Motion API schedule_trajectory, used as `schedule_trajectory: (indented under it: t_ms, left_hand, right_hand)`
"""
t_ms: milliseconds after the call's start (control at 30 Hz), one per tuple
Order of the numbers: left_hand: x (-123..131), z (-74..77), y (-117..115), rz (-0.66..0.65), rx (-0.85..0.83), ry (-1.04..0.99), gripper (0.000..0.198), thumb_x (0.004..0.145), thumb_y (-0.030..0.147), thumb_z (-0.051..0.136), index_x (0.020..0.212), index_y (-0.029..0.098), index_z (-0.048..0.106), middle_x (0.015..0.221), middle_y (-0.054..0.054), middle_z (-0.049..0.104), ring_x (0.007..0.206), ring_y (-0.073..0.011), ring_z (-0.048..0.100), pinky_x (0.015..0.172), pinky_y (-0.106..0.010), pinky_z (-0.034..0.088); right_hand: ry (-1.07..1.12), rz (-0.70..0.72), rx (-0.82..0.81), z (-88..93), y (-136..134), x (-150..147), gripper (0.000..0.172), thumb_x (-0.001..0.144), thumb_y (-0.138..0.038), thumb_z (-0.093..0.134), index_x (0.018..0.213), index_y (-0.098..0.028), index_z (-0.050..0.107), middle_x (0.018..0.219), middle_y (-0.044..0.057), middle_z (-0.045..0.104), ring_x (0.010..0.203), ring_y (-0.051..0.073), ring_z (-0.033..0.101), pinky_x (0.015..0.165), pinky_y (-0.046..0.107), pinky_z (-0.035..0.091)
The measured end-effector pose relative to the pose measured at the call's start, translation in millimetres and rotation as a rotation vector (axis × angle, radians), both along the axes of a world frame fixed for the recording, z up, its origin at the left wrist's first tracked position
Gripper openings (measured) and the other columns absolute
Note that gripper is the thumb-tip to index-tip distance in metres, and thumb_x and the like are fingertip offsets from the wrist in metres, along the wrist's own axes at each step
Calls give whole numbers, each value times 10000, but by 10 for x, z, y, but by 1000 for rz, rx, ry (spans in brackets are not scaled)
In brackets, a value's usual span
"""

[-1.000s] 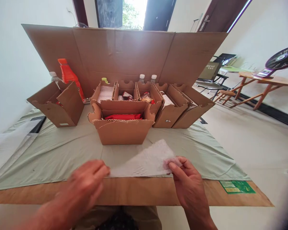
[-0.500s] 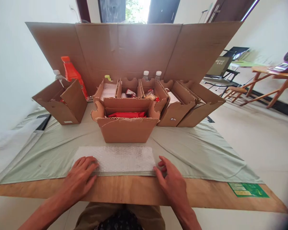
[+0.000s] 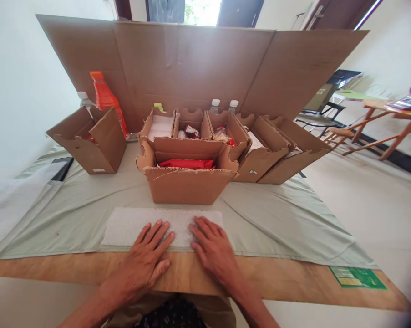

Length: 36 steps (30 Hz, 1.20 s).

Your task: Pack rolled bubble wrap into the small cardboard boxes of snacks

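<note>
A flat strip of bubble wrap [image 3: 123, 225] lies along the front of the cloth-covered table. On its middle rests my left hand [image 3: 149, 253], fingers spread and stretched forward, holding nothing. My right hand [image 3: 212, 246] lies over the strip's right part with its fingers extended and palm down. Just behind the strip stands an open cardboard box [image 3: 190, 187] with a red packet [image 3: 186, 164] inside it.
Several open cardboard boxes, one a leaning box [image 3: 273, 159], stand behind. To the left are another box [image 3: 101, 150], an orange-red bottle [image 3: 106, 98] and loose plastic wrap [image 3: 24, 205]. A tall cardboard panel [image 3: 191, 59] closes the back.
Both hands have moved inward from the ends of the bubble wrap and now lie flat on it, closer together. The view has shifted slightly.
</note>
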State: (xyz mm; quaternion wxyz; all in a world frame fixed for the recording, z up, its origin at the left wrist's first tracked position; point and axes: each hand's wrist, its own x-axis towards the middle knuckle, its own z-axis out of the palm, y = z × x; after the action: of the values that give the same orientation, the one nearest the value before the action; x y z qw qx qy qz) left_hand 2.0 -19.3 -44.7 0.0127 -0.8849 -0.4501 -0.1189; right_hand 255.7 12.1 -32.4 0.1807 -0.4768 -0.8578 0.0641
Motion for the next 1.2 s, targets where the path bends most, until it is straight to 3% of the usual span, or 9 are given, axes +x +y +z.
schedule_trajectory:
  t_ms: [200, 300, 433, 600, 733, 867, 1033, 1133, 1200]
  left_hand:
    - [-34, 35, -38, -12, 20, -52, 512, 993, 365, 501, 1487, 231, 477, 1599, -101, 436, 1496, -289, 349, 1200, -506, 324]
    - [-231, 120, 41, 116, 118, -151, 395, 996, 290, 457, 1356, 197, 590, 1505, -137, 538, 1424, -300, 445, 1152, -503, 391]
    - [-772, 241, 138, 491, 181, -82, 388, 969, 347, 458, 1220, 129, 659, 1263, -207, 667, 1170, -371, 600, 995, -557, 488]
    - [-1024, 183, 85, 716, 84, -64, 373, 909, 428, 486, 1050, 163, 707, 1192, -178, 683, 1093, -366, 612, 937, -527, 506]
    - [-914, 160, 80, 734, 19, -237, 242, 873, 375, 493, 849, 217, 674, 1178, -125, 709, 1067, -314, 638, 928, -466, 506]
    - [-997, 429, 242, 787, -116, -300, 249, 875, 361, 474, 964, 213, 654, 911, -64, 754, 791, -244, 683, 811, -390, 526]
    - [-1051, 749, 784, 717, 25, -257, 484, 886, 266, 511, 1358, 159, 532, 999, -98, 746, 998, -282, 680, 960, -430, 481]
    - [-933, 706, 1013, 635, 98, -259, 551, 865, 235, 557, 1398, 102, 512, 1208, -190, 686, 1192, -349, 600, 1058, -522, 421]
    - [-838, 616, 935, 589, 100, -267, 515, 879, 251, 555, 1369, 94, 545, 1302, -214, 640, 1252, -355, 566, 1085, -534, 413]
  right_hand:
    - [-5, -293, 137, 4, -71, 1000, 334, 999, -337, 451, 1120, -221, 741, 1223, 106, 741, 1151, 294, 671, 902, 461, 522]
    - [15, -236, 139, 82, 128, 908, 320, 987, -302, 456, 1140, -219, 724, 1204, 102, 741, 1109, 281, 676, 894, 438, 522]
    - [-30, -224, 109, 29, 468, 570, 346, 928, -278, 503, 1203, -181, 688, 1298, 153, 686, 1153, 330, 636, 893, 469, 505]
    - [44, -221, 84, -8, 570, 489, 224, 915, -315, 496, 859, -201, 679, 1210, 151, 718, 1057, 323, 669, 835, 452, 497]
    - [278, -230, -77, 258, 327, 541, 220, 930, -387, 516, 831, -227, 630, 903, 67, 744, 789, 241, 687, 737, 375, 512]
    - [515, -245, -365, 373, -157, 390, 266, 925, -408, 571, 1112, -234, 647, 734, 1, 686, 609, 179, 649, 610, 285, 538]
    - [636, -41, -608, 11, -768, -152, 604, 924, -295, 575, 1516, -258, 466, 1175, 86, 748, 1020, 238, 734, 888, 339, 594]
    - [638, 78, -643, -202, -947, -460, 587, 929, -235, 547, 1510, -300, 494, 1271, 71, 728, 1083, 246, 727, 925, 348, 591]
    - [652, 105, -624, -274, -987, -558, 499, 932, -242, 552, 1424, -313, 600, 1252, 73, 739, 1070, 254, 734, 937, 360, 588]
